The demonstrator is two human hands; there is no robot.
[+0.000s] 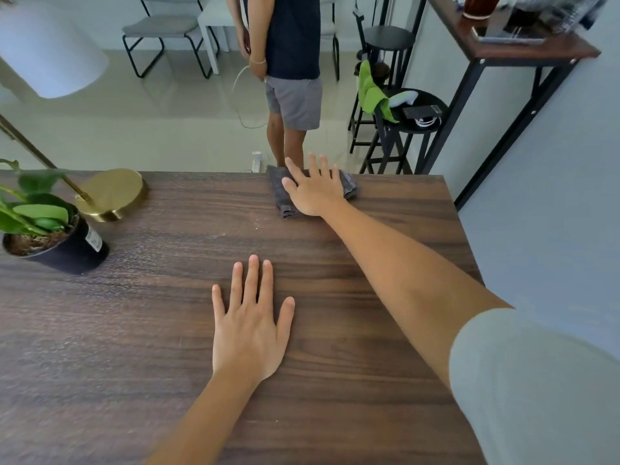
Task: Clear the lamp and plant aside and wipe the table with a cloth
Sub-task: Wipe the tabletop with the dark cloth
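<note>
A folded grey cloth (pixel 281 196) lies at the far edge of the dark wooden table (pixel 167 330). My right hand (pixel 313 189) presses flat on the cloth, fingers spread. In the middle of the table my left hand (pixel 250 325) rests palm down, fingers apart, holding nothing. At the far left stands the lamp: its round brass base (pixel 115 193) sits on the table, a thin brass stem leans up to the left, and the white shade (pixel 47 52) hangs above. Just in front of it is the plant (pixel 33 209) in a black pot (pixel 72 253).
A person in a dark shirt and grey shorts (pixel 292 95) stands just beyond the table's far edge. Black stools (pixel 416 129) with a green cloth and small items stand at the back right. A tall shelf (pixel 523 52) lines the right wall.
</note>
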